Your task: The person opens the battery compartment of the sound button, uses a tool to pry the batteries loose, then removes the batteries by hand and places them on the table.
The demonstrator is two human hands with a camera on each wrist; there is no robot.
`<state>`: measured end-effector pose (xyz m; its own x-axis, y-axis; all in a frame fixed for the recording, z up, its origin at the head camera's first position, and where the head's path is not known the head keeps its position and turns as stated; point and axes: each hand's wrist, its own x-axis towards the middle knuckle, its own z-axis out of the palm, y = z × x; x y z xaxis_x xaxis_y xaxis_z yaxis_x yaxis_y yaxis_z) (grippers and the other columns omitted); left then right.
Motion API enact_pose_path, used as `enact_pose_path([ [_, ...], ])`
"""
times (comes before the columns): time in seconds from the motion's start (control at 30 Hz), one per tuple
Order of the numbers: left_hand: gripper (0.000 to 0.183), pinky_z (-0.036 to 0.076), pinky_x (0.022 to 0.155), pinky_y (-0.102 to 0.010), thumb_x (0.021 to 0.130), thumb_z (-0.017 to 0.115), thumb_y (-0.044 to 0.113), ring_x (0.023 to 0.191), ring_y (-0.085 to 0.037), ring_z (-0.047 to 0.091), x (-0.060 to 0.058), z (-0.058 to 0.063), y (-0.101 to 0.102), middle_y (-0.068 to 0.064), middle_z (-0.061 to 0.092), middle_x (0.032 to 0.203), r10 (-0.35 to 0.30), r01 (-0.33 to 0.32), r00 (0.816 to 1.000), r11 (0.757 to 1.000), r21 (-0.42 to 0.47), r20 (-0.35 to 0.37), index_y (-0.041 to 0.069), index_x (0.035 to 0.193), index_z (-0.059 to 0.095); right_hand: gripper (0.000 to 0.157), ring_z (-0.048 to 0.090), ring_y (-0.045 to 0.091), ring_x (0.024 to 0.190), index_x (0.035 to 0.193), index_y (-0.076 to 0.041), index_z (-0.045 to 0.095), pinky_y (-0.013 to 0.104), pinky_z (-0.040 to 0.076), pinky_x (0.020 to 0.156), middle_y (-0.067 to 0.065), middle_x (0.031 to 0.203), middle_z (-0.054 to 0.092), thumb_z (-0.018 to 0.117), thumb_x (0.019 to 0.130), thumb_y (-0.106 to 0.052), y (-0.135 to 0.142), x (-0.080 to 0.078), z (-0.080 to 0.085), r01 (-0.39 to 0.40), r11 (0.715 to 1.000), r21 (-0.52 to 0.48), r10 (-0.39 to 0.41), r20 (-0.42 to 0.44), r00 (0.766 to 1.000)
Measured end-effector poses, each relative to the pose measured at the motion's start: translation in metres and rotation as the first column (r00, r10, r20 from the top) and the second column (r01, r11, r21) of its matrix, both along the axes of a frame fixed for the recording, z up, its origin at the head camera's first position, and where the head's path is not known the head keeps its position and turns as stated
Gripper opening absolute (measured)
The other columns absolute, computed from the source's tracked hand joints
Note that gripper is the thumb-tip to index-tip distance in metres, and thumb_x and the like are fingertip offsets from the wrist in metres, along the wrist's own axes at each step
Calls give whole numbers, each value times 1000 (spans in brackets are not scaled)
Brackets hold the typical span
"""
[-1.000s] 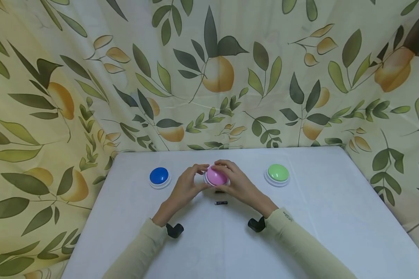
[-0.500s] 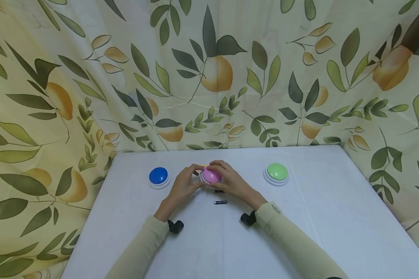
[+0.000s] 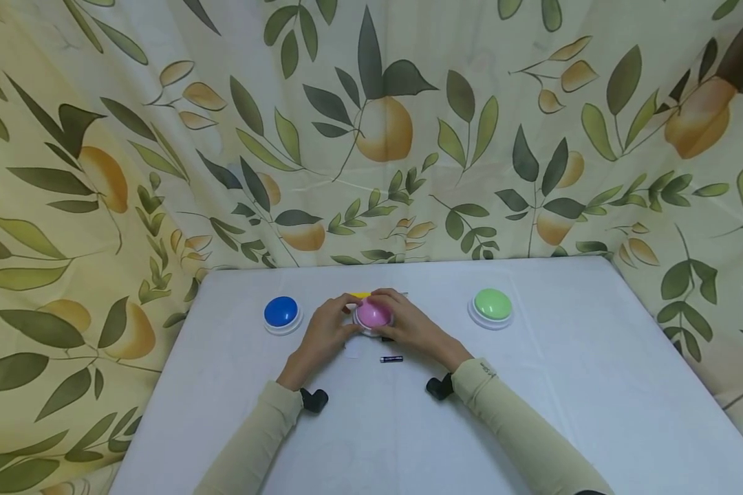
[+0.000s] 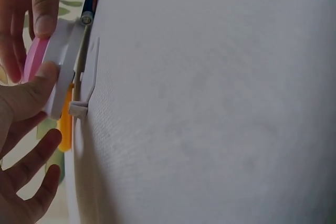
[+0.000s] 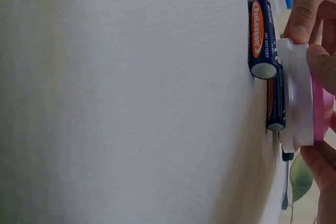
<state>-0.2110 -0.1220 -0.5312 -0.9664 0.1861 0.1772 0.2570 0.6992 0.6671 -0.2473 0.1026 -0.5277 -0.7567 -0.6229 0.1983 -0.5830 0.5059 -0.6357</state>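
Note:
A pink push button [image 3: 373, 313] with a round white base is held between both hands over the middle of the table. My left hand [image 3: 325, 326] grips its left side, with the thumb [image 4: 42, 80] on the white base and two fingers spread away from it. From the other side my right hand [image 3: 415, 326] pinches the rim. The base stands edge-on close over the table in both wrist views, its underside hidden. Nearby lie two dark batteries, the nearer battery [image 5: 262, 38] and one farther battery [image 5: 275, 100], plus a small white plastic cover [image 4: 90, 80].
Behind the hands lies a screwdriver with a yellow handle [image 3: 362, 295]. A blue push button [image 3: 281, 313] stands to the left and a green push button [image 3: 492, 306] to the right. The white-covered table [image 3: 371, 426] ends at a patterned curtain [image 3: 384, 130].
Both hands have shifted slightly left with the pink push button, the right forearm moving most. The yellow screwdriver handle has come into sight behind the hands.

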Motion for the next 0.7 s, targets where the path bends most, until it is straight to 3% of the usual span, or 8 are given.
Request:
enact_pose_path([
  [0.3,48,55,92,-41,89,84,22,107,-21,62,0,2,-1,-2,70,118,12,-11,999,1000,-20,50,23,133,65,60,54,30,139,142,-6,56,45,49,116,12,152,49,83,90,-19,1,-2,-3,15,1000,9,-16,32,999],
  [0.7,45,57,96,-42,90,83,21,109,-21,62,0,2,1,-1,71,118,30,-28,998,999,-32,60,24,131,66,54,54,31,138,138,-8,58,47,49,115,12,152,51,82,91,-22,1,-3,-3,38,999,19,-39,61,997],
])
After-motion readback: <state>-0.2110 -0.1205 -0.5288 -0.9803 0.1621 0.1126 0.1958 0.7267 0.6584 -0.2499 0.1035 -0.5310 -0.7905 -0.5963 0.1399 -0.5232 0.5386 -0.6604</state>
